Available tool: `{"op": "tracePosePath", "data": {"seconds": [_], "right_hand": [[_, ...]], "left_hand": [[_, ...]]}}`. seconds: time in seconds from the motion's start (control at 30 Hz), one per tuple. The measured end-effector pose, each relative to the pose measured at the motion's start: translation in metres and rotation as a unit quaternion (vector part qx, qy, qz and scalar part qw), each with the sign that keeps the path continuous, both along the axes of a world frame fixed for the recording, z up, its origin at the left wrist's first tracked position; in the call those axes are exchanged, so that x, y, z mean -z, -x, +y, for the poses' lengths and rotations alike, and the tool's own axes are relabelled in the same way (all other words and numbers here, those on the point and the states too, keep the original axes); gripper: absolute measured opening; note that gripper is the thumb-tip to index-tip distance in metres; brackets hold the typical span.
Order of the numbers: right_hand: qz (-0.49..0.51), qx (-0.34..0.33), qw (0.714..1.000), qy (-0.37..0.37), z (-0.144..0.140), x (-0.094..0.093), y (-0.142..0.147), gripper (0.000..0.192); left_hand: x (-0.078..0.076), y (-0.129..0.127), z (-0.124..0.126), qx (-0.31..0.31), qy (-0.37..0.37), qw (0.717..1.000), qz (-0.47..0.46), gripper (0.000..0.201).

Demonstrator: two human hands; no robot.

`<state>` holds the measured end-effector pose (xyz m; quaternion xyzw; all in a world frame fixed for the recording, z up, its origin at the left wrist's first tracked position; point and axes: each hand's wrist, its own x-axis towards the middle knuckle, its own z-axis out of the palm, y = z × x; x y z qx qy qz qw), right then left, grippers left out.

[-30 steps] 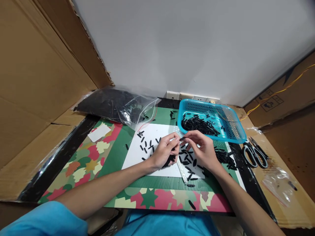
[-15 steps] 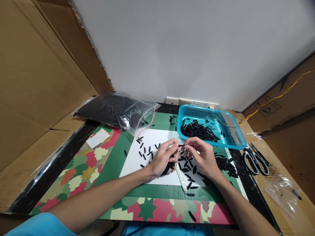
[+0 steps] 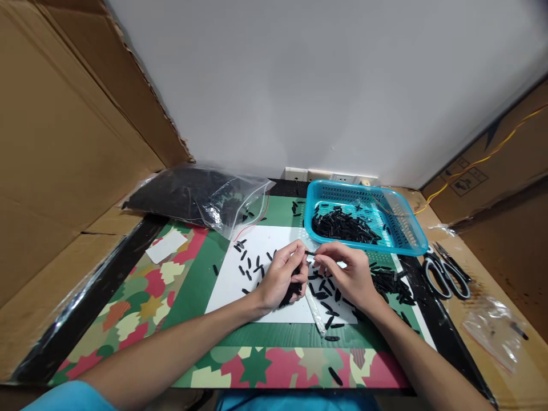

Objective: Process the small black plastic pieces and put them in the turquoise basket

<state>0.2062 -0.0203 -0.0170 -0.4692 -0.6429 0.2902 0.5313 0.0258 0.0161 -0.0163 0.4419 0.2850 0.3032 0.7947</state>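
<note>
Both of our hands meet over the white sheet on the surface: our left hand is curled around a bunch of black pieces while its fingertips pinch one small black piece, and our right hand pinches that same piece from the other end. Many loose black pieces lie on the sheet beneath our hands, with the blue basket just beyond and the scissors to its right.

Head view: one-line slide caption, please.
Left hand and right hand pinch a small black piece over white paper beside blue basket.
</note>
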Motion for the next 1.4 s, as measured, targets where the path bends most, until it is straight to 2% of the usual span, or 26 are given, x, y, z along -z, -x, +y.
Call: {"op": "tracePosePath", "data": {"seconds": [0.23, 0.43, 0.97, 1.4], "right_hand": [[-0.028, 0.026, 0.999, -0.032, -0.0019, -0.0027, -0.0038, 0.007], [-0.038, 0.014, 0.998, -0.04, -0.0017, -0.0044, -0.0069, 0.006], [0.026, 0.008, 1.0, 0.005, -0.0018, -0.0055, -0.0057, 0.005], [0.055, -0.008, 0.998, 0.034, -0.0012, -0.0032, -0.0052, 0.006]], "left_hand": [[-0.0031, -0.0002, -0.0027, -0.008, -0.031, 0.999, 0.015, 0.043], [-0.0033, -0.0005, -0.0038, -0.017, -0.045, 0.999, 0.022, 0.042], [-0.0013, 0.0006, -0.0061, -0.006, -0.068, 0.998, 0.015, 0.039], [-0.0008, 0.0014, -0.0064, -0.013, -0.053, 0.998, 0.005, 0.038]]}}
